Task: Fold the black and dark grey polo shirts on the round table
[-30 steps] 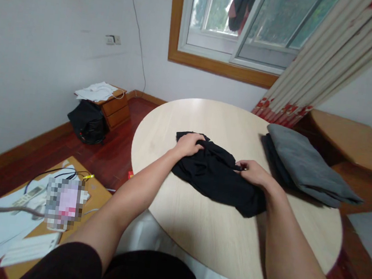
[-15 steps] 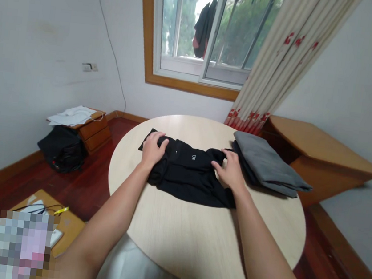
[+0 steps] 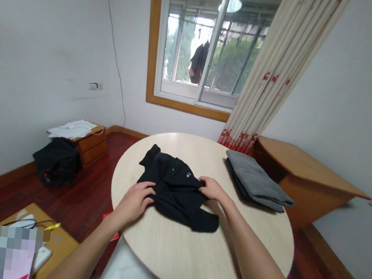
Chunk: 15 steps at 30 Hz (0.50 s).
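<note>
A black shirt [image 3: 175, 190] with a small white logo lies rumpled on the round pale wooden table [image 3: 173, 254]. One narrow end sticks up at its far left, and another flap spreads out at the near right. My left hand [image 3: 137, 200] grips the shirt's near left edge, fingers on top and the thumb toward me. At the opposite side, my right hand [image 3: 213, 189] pinches the right edge close to the logo. The fingertips of both hands are partly hidden in the cloth.
Folded grey and dark clothes [image 3: 258, 179] are stacked at the table's right. A brown wooden desk [image 3: 310, 167] stands beyond them. At left are a small drawer cabinet [image 3: 93, 144], a black bag [image 3: 56, 160] and a low wooden surface [image 3: 61, 244] with cables and blurred items.
The shirt has turned and bunched up, its right part now angled toward me. My left hand has come nearer to me, and my right hand has shifted slightly left. The view has tilted up.
</note>
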Motion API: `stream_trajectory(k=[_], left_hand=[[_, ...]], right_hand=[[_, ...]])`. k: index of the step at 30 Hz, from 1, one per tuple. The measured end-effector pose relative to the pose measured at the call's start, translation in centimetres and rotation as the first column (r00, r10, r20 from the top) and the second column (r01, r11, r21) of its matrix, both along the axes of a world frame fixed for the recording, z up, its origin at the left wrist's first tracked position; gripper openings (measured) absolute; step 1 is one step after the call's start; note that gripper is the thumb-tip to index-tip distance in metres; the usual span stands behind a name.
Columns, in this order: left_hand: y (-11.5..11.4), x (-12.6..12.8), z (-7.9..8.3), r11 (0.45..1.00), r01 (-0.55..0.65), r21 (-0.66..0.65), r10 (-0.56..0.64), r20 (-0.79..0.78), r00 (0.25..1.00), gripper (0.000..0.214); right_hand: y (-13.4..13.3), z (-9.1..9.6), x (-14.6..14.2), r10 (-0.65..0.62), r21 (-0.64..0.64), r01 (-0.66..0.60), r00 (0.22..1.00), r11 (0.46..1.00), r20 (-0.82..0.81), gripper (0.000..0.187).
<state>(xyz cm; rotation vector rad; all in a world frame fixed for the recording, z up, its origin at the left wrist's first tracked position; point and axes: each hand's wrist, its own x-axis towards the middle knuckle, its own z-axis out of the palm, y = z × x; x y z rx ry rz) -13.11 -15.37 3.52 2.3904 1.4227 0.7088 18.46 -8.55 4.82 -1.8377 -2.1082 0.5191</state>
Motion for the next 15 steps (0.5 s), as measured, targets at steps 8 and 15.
stream_trajectory(k=[8,15], left_hand=[[3.6,-7.3,2.3,0.882,-0.467,0.059,0.349,0.584,0.733,0.035],[8.7,-9.1,3.3,0.883,-0.416,-0.215,0.366,0.872,0.325,0.049]], right_hand=[[4.8,6.1,-2.7,-0.099,-0.212,-0.132,0.575,0.968,-0.812,0.056],[13.0,8.5,-2.7,-0.312,-0.183,0.258,0.673,0.949,-0.671,0.038]])
